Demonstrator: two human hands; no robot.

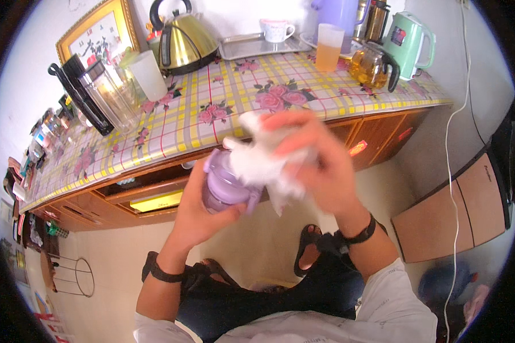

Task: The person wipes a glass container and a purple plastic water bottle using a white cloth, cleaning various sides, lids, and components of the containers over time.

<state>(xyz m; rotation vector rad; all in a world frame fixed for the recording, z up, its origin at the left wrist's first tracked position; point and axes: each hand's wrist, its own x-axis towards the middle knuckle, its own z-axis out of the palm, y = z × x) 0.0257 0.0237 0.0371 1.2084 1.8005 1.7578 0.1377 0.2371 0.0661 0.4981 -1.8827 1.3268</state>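
My left hand (201,218) grips a purple lidded bottle (227,184) in front of the counter's front edge. White tissue or cloth (257,165) is bunched in my right hand (322,167), blurred by motion. Part of the white bundle overlaps the top of the bottle and hides it. Both hands are in the air above the floor, with the bottle tilted. I cannot tell from this blur how firmly the bundle presses on the lid.
A floral plastic tablecloth (176,124) covers the cabinet top. On it stand a gold kettle (189,40), a metal tray (257,48) with a mug (278,31), a cup of amber liquid (328,49), a glass teapot (367,68) and a green jug (407,45). A white cable (450,163) hangs at right.
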